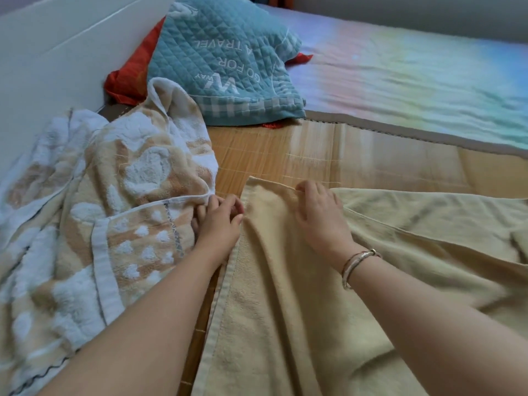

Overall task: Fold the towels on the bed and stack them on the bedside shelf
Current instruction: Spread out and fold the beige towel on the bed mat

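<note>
A plain beige towel (300, 310) lies spread and wrinkled on the bamboo mat (314, 150), filling the lower right. My left hand (221, 217) pinches its left hemmed edge near the far corner. My right hand (320, 210), with a bracelet on the wrist, grips the towel's far edge a little to the right. A crumpled orange-and-white patterned towel (114, 210) is heaped at the left, touching my left hand's fingers.
A teal quilted pillow (228, 58) lies on red cloth (131, 72) at the back. The white headboard (57, 52) runs along the left. A pastel sheet (414, 81) covers the bed's far right. The bedside shelf is not in view.
</note>
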Demonstrator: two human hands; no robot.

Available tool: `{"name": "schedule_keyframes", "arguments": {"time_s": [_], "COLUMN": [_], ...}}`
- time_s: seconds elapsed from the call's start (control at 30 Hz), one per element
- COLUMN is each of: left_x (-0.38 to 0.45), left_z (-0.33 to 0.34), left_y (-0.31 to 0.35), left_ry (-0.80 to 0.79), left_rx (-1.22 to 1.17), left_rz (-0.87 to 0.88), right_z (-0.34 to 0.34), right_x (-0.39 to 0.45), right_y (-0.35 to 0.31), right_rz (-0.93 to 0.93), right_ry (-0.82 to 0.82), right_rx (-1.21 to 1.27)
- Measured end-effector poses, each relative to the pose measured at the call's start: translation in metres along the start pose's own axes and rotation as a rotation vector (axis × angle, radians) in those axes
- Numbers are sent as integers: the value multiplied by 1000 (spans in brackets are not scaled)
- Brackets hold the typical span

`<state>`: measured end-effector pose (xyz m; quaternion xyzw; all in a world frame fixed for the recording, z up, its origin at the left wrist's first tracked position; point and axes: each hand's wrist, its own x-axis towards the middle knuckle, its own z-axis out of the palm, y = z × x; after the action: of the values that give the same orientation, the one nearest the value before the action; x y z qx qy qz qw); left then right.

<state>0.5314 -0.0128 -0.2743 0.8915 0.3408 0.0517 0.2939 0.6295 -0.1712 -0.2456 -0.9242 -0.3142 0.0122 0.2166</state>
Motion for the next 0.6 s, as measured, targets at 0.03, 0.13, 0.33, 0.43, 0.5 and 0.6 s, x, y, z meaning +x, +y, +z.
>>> {"name": "schedule_keyframes", "arguments": {"time_s": [0.03, 0.13, 0.33, 0.43, 0.5, 0.6], "left_x": [-4, -22, -36, -31, -31, -33], "left_z": [3, 18, 54, 59, 59, 59], "left_y": [8, 45, 74, 62, 57, 56], "left_ry": [63, 157, -28, -72, -83, -86], "left_rx": [101, 164, 55, 136, 202, 259], "left_rz": [35, 154, 3, 36, 39, 12], "right_z": [-9, -44, -91, -96, -101, -111], "right_x": [-11, -40, -80, -91, -91, -80], "right_y": [12, 57, 134, 155, 164, 169], "right_rz": [23, 145, 328, 375, 368, 321], "right_ry": [38, 66, -213, -269, -286, -232], "right_rx": [-17, -119, -210, -369, -457, -354]}}
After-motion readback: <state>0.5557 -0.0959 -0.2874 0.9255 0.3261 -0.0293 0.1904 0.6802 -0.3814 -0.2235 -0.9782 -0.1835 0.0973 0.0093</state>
